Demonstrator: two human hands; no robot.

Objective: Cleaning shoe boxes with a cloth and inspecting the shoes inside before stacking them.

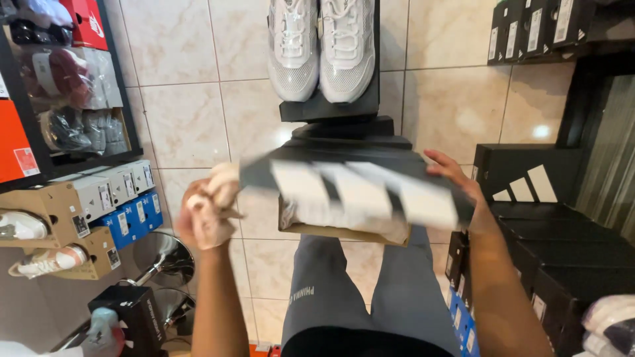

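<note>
A black shoebox lid (pixel 360 188) with three white stripes hovers, blurred, over an open cardboard shoebox (pixel 344 228) lined with white tissue paper, resting on my lap. My right hand (pixel 456 175) grips the lid's right end. My left hand (pixel 208 208) is closed around crumpled pale tissue paper (pixel 221 178) at the lid's left end. A pair of white mesh sneakers (pixel 321 46) stands on a black box lid (pixel 331 106) on the floor ahead of my knees.
Stacked black shoeboxes (pixel 549 225) rise at my right. On the left are shelves with bagged shoes (pixel 73 99), and brown, grey and blue boxes (pixel 112 205). A chrome stool base (pixel 165 261) stands beside my left leg. Beige floor tiles (pixel 185 119) lie ahead.
</note>
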